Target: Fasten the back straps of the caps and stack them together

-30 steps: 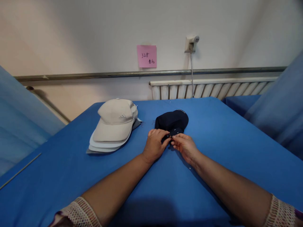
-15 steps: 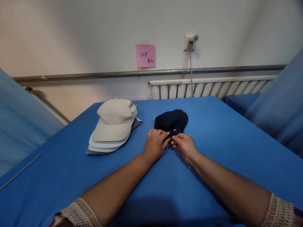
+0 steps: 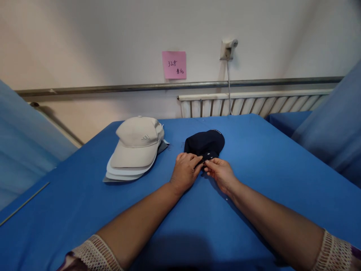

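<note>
A dark navy cap (image 3: 204,143) lies on the blue table cover (image 3: 254,158) near the middle. My left hand (image 3: 184,171) and my right hand (image 3: 221,172) meet at its near edge, both with fingers pinched on the cap's back strap. The strap itself is mostly hidden between my fingertips. To the left stands a stack of several light caps (image 3: 135,148), a beige one on top.
A pink sticky note (image 3: 174,64) and a wall socket with a cord (image 3: 228,51) are on the wall behind, above a metal rail and a white radiator (image 3: 254,105). Blue fabric rises at both sides.
My hands have stayed at the navy cap's near edge, the fingertips shifting slightly on the strap. The view has tilted a little.
</note>
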`<state>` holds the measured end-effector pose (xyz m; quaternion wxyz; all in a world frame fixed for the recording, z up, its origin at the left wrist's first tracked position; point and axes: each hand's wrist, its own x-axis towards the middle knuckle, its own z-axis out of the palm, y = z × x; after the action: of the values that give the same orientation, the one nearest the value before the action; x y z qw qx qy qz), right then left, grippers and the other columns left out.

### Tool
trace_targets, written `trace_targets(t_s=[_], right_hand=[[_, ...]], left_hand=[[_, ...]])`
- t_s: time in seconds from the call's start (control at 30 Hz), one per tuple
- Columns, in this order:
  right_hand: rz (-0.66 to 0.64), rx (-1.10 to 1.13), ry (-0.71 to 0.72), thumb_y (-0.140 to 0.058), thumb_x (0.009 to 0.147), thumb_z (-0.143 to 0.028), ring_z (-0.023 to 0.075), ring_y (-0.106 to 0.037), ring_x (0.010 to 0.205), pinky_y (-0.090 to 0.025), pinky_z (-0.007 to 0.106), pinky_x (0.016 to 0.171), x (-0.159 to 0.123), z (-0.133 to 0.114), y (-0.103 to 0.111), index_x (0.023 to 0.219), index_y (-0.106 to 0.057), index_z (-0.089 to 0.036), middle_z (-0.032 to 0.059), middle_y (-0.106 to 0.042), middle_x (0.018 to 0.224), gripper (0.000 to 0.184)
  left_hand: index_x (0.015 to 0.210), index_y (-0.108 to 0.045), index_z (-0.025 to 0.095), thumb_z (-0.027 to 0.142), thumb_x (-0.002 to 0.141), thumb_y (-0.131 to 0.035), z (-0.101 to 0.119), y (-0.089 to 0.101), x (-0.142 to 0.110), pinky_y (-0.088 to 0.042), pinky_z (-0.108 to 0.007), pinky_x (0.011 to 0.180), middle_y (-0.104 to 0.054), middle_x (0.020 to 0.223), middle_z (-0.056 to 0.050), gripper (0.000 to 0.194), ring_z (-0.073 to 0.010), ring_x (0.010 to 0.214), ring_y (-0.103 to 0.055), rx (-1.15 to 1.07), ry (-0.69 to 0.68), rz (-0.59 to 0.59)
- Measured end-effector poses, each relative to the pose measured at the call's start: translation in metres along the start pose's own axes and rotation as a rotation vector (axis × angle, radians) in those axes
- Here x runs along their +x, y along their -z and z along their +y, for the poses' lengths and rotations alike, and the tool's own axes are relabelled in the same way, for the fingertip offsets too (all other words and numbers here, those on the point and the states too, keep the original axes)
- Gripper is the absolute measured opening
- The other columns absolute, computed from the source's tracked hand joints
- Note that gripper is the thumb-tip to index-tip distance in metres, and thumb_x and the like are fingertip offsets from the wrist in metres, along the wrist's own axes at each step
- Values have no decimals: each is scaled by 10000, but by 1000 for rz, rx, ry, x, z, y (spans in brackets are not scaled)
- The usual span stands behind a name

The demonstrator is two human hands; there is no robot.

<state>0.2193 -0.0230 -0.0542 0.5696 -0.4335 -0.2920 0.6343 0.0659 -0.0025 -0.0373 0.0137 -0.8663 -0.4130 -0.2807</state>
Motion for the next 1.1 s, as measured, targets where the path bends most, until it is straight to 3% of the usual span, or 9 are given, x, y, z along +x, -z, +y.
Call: trace_targets(t_s=[0.17,0.33,0.83,1.1], right_hand=[[-21,-34,11,-841,555,-436,102,-548,547,-401,233,523,0,0,0,655,-640,-150,18,-628,597,363],[58,-97,51,-820,566,-489,101,-534,506,-387,237,494,2,1,-1,625,-621,-153,14,-614,549,394],[94,-151,70,-825,567,-440,95,-515,475,-383,240,480,4,2,-1,582,-582,-168,10,-605,524,366],[55,-101,43,-852,531,-417,91,-534,510,-396,231,506,1,0,-2,635,-610,-154,4,-617,572,372]], left_hand=[[1120,-640,218,303,920,-524,-2,0,0,-400,-408,893,-661,990,-55,246,-204,952,-577,-15,23,-6],[1120,-642,213,319,927,-515,-1,-1,0,-403,-400,891,-664,986,-52,254,-198,937,-580,-21,7,-4],[1118,-648,219,303,924,-506,5,0,2,-401,-438,879,-660,957,-68,255,-218,893,-569,48,-22,-65],[1101,-633,218,304,897,-557,3,-5,-1,-421,-403,893,-668,1018,-56,233,-209,975,-590,-117,102,-22]])
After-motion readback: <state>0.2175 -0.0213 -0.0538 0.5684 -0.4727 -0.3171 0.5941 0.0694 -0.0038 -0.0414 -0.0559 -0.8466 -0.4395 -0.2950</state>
